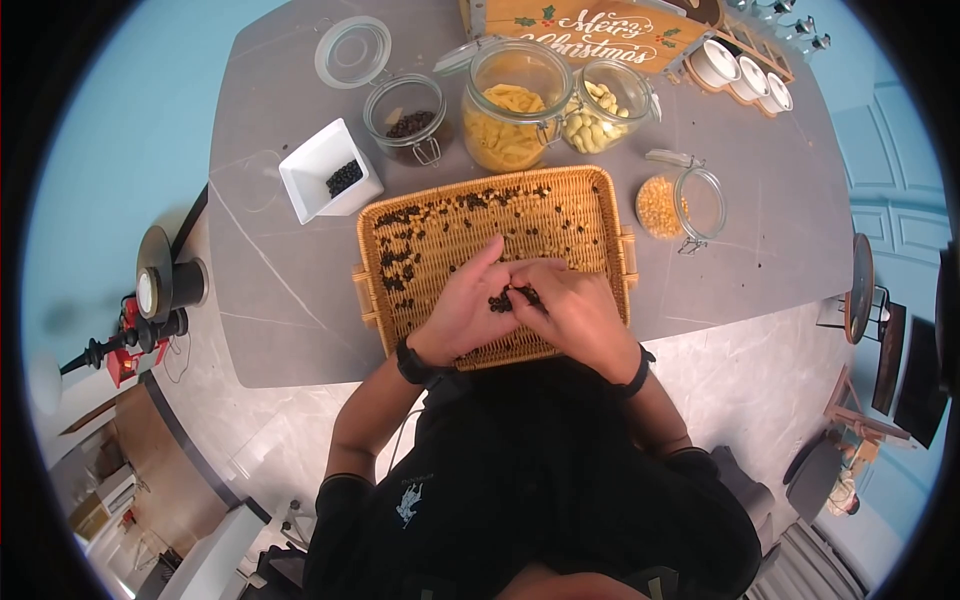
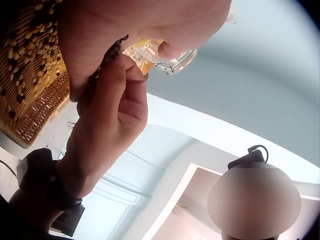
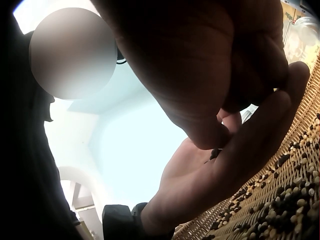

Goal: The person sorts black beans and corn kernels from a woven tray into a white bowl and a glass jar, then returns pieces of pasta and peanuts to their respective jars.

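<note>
My left hand [image 1: 460,308] is held palm up above the wicker basket [image 1: 367,250], carrying a small heap of black beans [image 1: 501,302]. Over that palm, my right hand [image 1: 585,312] has its thumb and fingers brought together on the beans. In the left wrist view, dark beans [image 2: 114,50] show between the palm and the right fingertips [image 2: 117,65]. A few black beans [image 3: 215,153] peek out below the right hand in the right wrist view. Loose black and pale beans [image 1: 480,200] lie scattered across the basket, thickest along its far and left sides.
Left of the basket stands a square white bowl [image 1: 300,180] containing black beans. Behind it are glass jars of dark beans [image 1: 410,125], yellow pasta [image 1: 505,130] and pale nuts [image 1: 595,120]. An open jar of corn kernels [image 1: 660,207] sits at right. A detached lid [image 1: 353,52] lies far left.
</note>
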Demonstrator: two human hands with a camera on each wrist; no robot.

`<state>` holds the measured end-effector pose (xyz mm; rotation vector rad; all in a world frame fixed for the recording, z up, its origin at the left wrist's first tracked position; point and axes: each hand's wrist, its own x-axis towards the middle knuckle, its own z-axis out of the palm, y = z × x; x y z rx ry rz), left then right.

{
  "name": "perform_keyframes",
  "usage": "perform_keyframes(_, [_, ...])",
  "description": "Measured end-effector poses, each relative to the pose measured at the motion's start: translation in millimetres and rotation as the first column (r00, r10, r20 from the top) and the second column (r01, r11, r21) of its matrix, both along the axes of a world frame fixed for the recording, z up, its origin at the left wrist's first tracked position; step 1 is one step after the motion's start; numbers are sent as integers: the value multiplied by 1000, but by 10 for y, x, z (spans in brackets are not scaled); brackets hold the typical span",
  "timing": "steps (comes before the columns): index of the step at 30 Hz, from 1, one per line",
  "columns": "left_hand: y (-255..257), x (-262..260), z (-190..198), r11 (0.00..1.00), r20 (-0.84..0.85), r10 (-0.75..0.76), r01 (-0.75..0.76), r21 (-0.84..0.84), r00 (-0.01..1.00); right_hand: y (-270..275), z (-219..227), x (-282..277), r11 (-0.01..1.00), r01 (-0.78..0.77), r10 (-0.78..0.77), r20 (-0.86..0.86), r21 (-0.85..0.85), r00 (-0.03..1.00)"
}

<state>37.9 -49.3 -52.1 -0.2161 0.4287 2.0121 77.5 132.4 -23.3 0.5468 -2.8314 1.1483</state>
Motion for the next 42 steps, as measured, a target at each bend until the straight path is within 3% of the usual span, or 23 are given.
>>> perform_keyframes(2, [1,4,-14,1000,6,14,-14,-23,1000,15,-58,-6,1000,-8,7,-53,-27,999])
perform_keyframes(4, [-16,10,-51,1000,23,29,-29,6,999,65,29,10,960,66,-1,232,-272,973])
perform_keyframes(6, [-53,-1,-57,995,51,45,-50,86,998,162,78,-2,806,233,54,460,-544,886])
perform_keyframes(8, [-47,-5,33,997,45,64,-66,48,997,305,71,-67,480,468,177,604,-742,777])
perform_keyframes(11, [-44,-23,51,996,48,62,-65,69,997,480,-18,-168,-62,546,517,441,-836,734])
perform_keyframes(14, [-55,-29,21,996,42,56,-59,73,998,411,-12,-206,-71,508,492,413,-859,767])
perform_keyframes(17, [-49,-21,13,997,63,71,-73,31,995,364,-94,-218,-93,571,540,441,-815,717])
perform_keyframes(20, [-47,-26,33,996,81,84,-84,3,993,365,-121,-212,-44,614,548,495,-788,675])
perform_keyframes(23, [-45,-30,27,997,73,75,-74,-12,995,466,-176,-142,106,614,531,566,-782,630])
perform_keyframes(24, [-42,-31,16,998,68,69,-68,-16,995,440,-113,-114,353,489,387,600,-798,700])
perform_keyframes(26, [-66,-36,-18,998,45,40,-37,-59,998,313,65,-59,786,239,116,516,-570,849])
perform_keyframes(28, [-70,-34,-37,998,34,15,-13,-57,999,260,66,-44,837,158,95,425,-523,900])
perform_keyframes(30, [-58,-46,-44,1000,28,-8,8,-12,1000,321,93,-56,983,-36,81,249,-180,965])
perform_keyframes(42, [-39,-28,-15,997,-10,-13,12,-76,1000,330,79,-85,991,-127,130,105,-35,986])
